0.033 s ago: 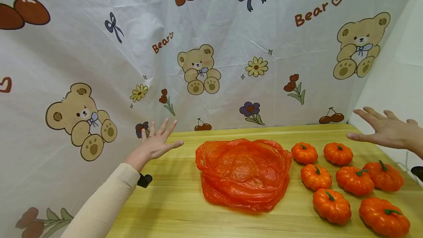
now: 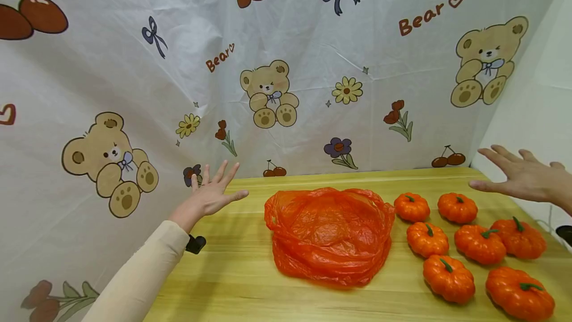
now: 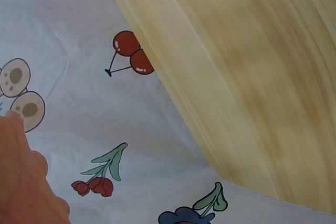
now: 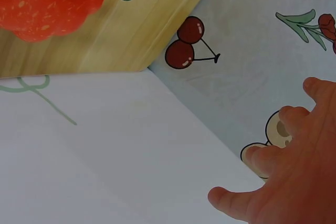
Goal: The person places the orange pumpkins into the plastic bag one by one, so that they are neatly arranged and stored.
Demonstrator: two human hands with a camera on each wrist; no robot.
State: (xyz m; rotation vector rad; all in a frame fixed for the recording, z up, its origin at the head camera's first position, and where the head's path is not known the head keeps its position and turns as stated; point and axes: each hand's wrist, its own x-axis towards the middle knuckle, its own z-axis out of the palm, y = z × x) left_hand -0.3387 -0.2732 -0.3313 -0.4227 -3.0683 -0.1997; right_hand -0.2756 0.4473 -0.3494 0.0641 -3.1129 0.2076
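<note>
In the head view my left hand [image 2: 209, 198] is raised over the left side of the table, fingers straight and spread, holding nothing. Up on the far right, my right hand [image 2: 523, 175] is likewise spread and bare, above and behind the pumpkins. Between the hands lies a thin orange-red plastic bag [image 2: 330, 237], its mouth spread wide. Right of the bag sit several small orange pumpkins with green stems, among them a front one [image 2: 448, 278] and a back one [image 2: 411, 207]. The right wrist view shows a mottled pumpkin [image 4: 42, 3] near the table edge.
The light wood table [image 2: 223, 282] meets a white curtain [image 2: 304, 29] printed with bears, cherries and flowers at its back and left. A plain white wall [image 2: 527, 128] stands along the right. A small black device [image 2: 195, 244] sits at my left wrist.
</note>
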